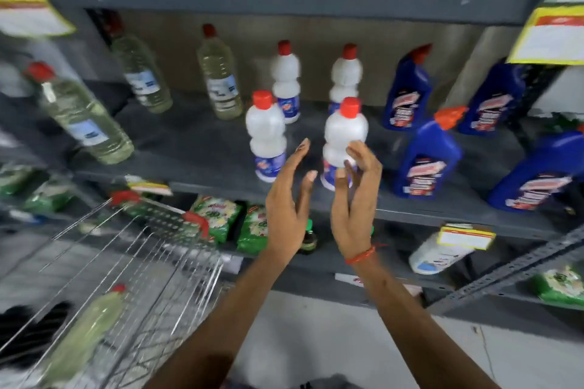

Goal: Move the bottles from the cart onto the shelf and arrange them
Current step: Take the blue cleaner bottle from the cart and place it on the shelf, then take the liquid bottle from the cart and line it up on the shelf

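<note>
On the grey shelf stand several white bottles with red caps. The nearest one is at the front edge, and another stands to its left. My right hand is open, its fingertips touching the nearest white bottle's lower right side. Just left of that bottle, my left hand is open too and holds nothing. Clear bottles with pale liquid stand at the shelf's left, blue angled-neck bottles at its right. One pale bottle lies in the wire cart at lower left.
Green packets and a small dark bottle sit on the shelf below. Yellow price tags hang from the shelf edges. A white jar lies on the lower right. A slotted metal upright crosses at right. Grey floor is beneath.
</note>
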Demonstrator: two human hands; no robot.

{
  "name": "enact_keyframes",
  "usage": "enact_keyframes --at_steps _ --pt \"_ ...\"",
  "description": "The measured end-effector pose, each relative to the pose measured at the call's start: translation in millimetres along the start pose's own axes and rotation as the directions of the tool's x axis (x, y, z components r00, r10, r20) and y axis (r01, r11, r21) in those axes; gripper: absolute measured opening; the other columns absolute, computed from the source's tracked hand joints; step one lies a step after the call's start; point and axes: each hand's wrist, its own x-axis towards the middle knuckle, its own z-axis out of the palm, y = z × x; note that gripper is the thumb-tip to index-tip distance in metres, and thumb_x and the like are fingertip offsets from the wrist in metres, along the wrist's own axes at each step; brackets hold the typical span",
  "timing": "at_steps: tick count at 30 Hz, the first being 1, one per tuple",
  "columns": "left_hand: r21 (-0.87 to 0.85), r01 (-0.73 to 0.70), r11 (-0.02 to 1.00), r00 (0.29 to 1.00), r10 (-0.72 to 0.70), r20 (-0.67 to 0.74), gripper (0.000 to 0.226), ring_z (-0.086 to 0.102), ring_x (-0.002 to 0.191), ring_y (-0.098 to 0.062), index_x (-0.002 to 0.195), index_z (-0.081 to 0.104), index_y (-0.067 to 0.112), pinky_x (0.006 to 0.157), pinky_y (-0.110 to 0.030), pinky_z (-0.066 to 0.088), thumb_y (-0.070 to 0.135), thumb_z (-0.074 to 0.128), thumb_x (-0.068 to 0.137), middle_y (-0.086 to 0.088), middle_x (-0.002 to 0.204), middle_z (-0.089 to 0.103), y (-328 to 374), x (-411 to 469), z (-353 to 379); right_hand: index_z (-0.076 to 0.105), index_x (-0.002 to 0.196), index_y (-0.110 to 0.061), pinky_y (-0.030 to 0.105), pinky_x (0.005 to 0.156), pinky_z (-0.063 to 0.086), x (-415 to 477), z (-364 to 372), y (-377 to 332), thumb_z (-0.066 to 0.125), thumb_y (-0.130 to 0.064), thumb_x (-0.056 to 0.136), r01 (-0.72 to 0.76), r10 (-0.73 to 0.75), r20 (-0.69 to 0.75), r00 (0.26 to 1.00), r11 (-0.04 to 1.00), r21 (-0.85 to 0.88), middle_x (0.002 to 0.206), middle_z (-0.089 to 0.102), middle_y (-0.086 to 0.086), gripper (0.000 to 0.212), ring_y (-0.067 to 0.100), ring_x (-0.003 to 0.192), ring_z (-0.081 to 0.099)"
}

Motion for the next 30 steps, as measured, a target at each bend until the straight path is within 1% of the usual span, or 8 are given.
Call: enact_keyframes --at_steps 4,9,14,16,18,20,24,30 --pt "0.146 0.081 0.986 0.991 -0.064 -0.119 0.036 0.053 0.105 0.008 0.131 0.049 0.006 0.097 -0.008 0.039 0.016 0.047 0.096 0.003 0.133 0.053 -28 -12 -71 0.04 0.129 -0.016 0.039 0.104 0.045 -33 68 -7 0.044 -0.018 0.094 0.014 -0.013 0.172 0.985 1.0 -0.004 0.131 0.047 0.007 0.036 0.019 0.121 0.05" --pt "0.239 0.328 0.914 0.907 -0.234 -0.35 0.029 0.05 0.113 0.012 0.126 0.053 0.015 0.096 -0.01 0.04 0.015 0.046 0.097 0.01 0.126 0.055 -91 -41 -224 0.042 0.131 -0.015 0.048 0.104 0.043 -112 219 -16 0.045 -0.018 0.095 -0.054 0.049 0.483 0.874 0.999 -0.003 0.13 0.047 0.002 0.036 0.023 0.122 0.05" --pt "0.177 0.512 0.841 0.771 -0.358 -0.527 0.027 0.063 0.107 -0.008 0.124 0.053 0.019 0.087 -0.021 0.051 0.014 0.047 0.098 0.008 0.123 0.063 -161 -88 -349 0.044 0.131 -0.011 0.008 0.1 0.035 -198 348 -3 0.041 -0.03 0.094 -0.132 0.139 0.734 0.664 0.989 -0.068 0.128 0.05 0.004 0.042 0.006 0.116 0.046" --pt "0.116 0.607 0.786 0.692 -0.451 -0.564 0.023 0.066 0.103 -0.014 0.12 0.053 0.021 0.086 -0.031 0.054 0.02 0.047 0.098 0.007 0.119 0.065 -189 -113 -378 0.043 0.132 -0.01 0.016 0.099 0.04 -233 382 15 0.042 -0.028 0.094 -0.18 0.215 0.788 0.576 0.974 -0.135 0.13 0.05 0.01 0.041 0.011 0.116 0.048" --pt "0.073 0.686 0.724 0.613 -0.52 -0.595 0.021 0.065 0.105 -0.016 0.117 0.054 0.017 0.089 -0.033 0.054 0.021 0.048 0.098 0.001 0.117 0.066 -217 -133 -401 0.042 0.132 -0.008 0.024 0.097 0.043 -266 409 31 0.042 -0.028 0.093 -0.196 0.287 0.822 0.491 0.956 -0.216 0.131 0.049 0.014 0.044 0.02 0.116 0.051" --pt "0.028 0.771 0.636 0.515 -0.598 -0.614 0.023 0.064 0.107 -0.021 0.118 0.054 0.012 0.088 -0.029 0.05 0.02 0.05 0.097 -0.003 0.119 0.065 -245 -154 -422 0.041 0.133 -0.005 0.016 0.092 0.037 -294 428 50 0.046 -0.021 0.093 -0.211 0.38 0.831 0.407 0.924 -0.319 0.13 0.049 0.018 0.043 0.027 0.115 0.053" --pt "0.226 0.917 0.328 0.398 -0.746 -0.534 0.045 0.055 0.117 -0.034 0.129 0.047 0.005 0.096 -0.038 0.043 0.02 0.061 0.09 -0.016 0.129 0.058 -315 -212 -461 0.044 0.129 0.004 0.028 0.094 0.037 -341 452 98 0.051 -0.011 0.092 -0.188 0.546 0.788 0.284 0.838 -0.513 0.127 0.051 0.027 0.041 0.036 0.118 0.05" --pt "0.675 0.736 0.05 0.377 -0.859 -0.347 0.099 0.025 0.143 -0.036 0.146 0.018 0.003 0.115 -0.042 0.028 0.029 0.078 0.072 -0.02 0.155 0.023 -385 -296 -482 0.028 0.141 -0.002 0.037 0.11 0.035 -401 484 177 0.057 -0.016 0.092 -0.341 0.775 0.631 -0.047 0.581 -0.739 0.148 0.036 0.016 0.058 0.03 0.134 0.039"
